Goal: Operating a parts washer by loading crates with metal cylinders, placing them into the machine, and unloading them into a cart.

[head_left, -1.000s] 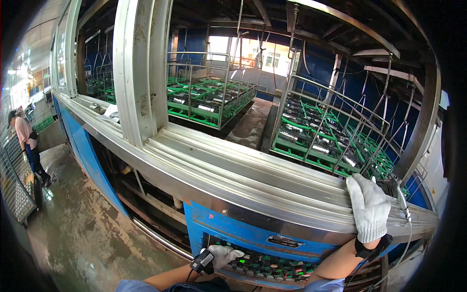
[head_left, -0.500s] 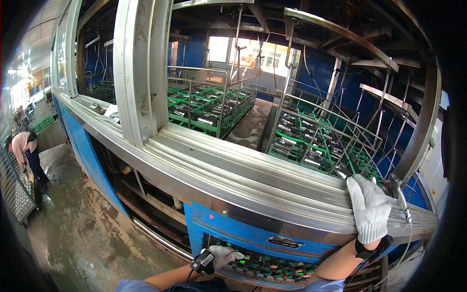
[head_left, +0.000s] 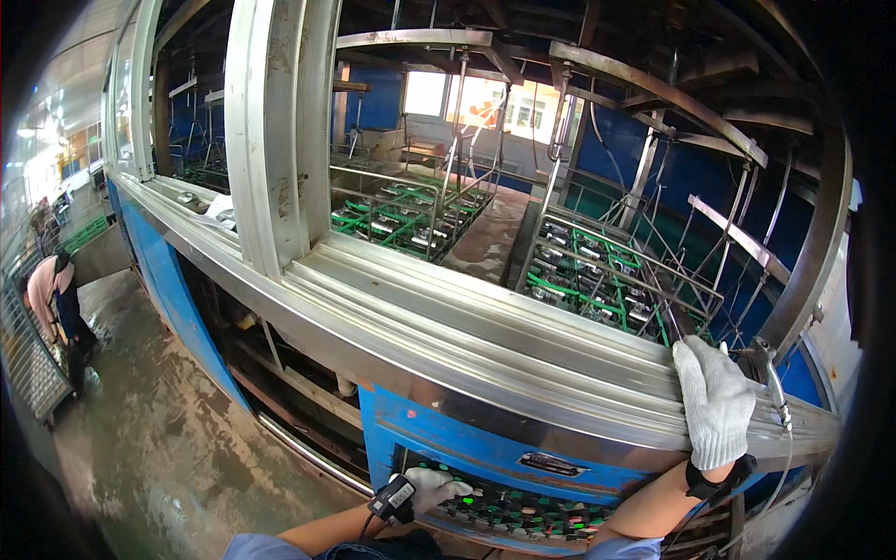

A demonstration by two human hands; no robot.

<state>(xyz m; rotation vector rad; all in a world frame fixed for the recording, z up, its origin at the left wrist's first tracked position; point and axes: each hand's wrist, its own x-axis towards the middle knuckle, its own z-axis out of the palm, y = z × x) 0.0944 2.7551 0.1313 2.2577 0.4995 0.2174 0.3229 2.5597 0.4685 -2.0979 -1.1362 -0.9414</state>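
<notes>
Left gloved hand (head_left: pixel 437 489) at the button panel (head_left: pixel 532 513), right gloved hand (head_left: pixel 717 401) on the metal ledge (head_left: pixel 476 317).
The left points a finger at the panel; the right drapes its fingers over the ledge; how tightly either closes cannot be told. Beyond, both hanging baskets (head_left: pixel 555 286) of shiny parts (head_left: pixel 590 250) sit lower than a second ago, so lowering seems under way.

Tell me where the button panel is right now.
In the head view, the button panel is near the lower edge, right of centre, set in the blue cabinet front below the metal ledge, with the left hand at its left end.
</notes>
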